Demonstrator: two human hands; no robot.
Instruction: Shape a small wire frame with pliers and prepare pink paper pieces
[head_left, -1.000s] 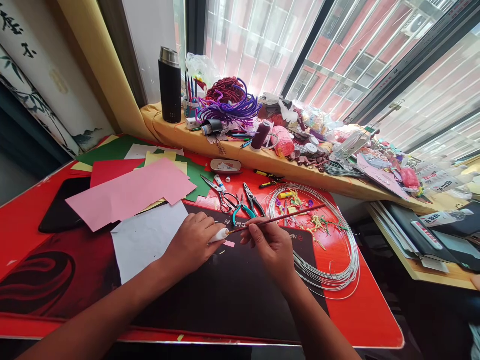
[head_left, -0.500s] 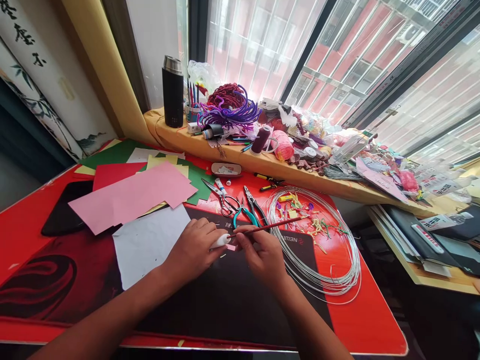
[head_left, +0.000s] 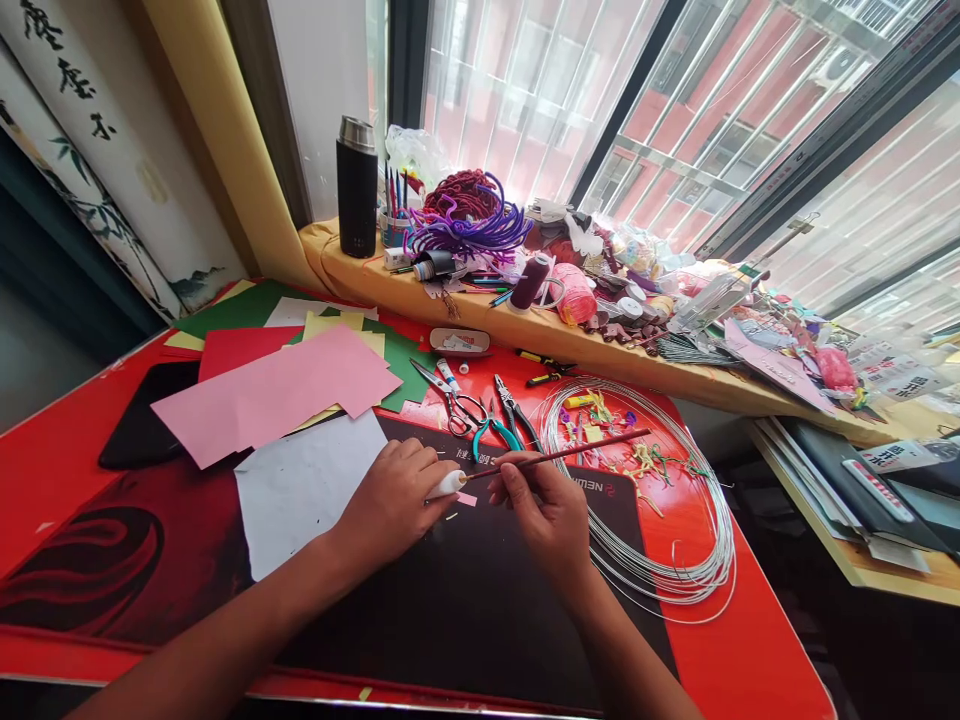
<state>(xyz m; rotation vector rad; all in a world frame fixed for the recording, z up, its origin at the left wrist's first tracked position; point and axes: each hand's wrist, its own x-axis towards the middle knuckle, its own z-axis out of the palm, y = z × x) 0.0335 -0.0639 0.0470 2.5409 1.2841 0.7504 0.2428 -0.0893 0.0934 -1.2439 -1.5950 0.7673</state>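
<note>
My left hand [head_left: 397, 500] is wrapped round a small white bottle [head_left: 448, 485], its tip pointing right. Between the thumb and fingers of my right hand [head_left: 544, 505] is a thin dark red stick [head_left: 592, 446], slanting up to the right. The stick's near end meets the bottle's tip. A small pink paper piece [head_left: 466, 499] lies on the black mat [head_left: 450, 620] just below. White paper [head_left: 300, 490] lies left of my left hand. Behind my hands are scissors [head_left: 454, 405] and teal-handled pliers [head_left: 495, 432].
A coil of silver wire [head_left: 701, 580] lies on the red table [head_left: 757, 640] at right, around coloured scraps. Pink paper [head_left: 277, 395] overlaps other sheets at left. A black bottle [head_left: 357, 190] and purple cords [head_left: 480, 235] stand on the crowded sill.
My right hand has moved right, drawing the stick away from my left hand, so its thin near end now shows at the bottle's tip. The view has shifted slightly.
</note>
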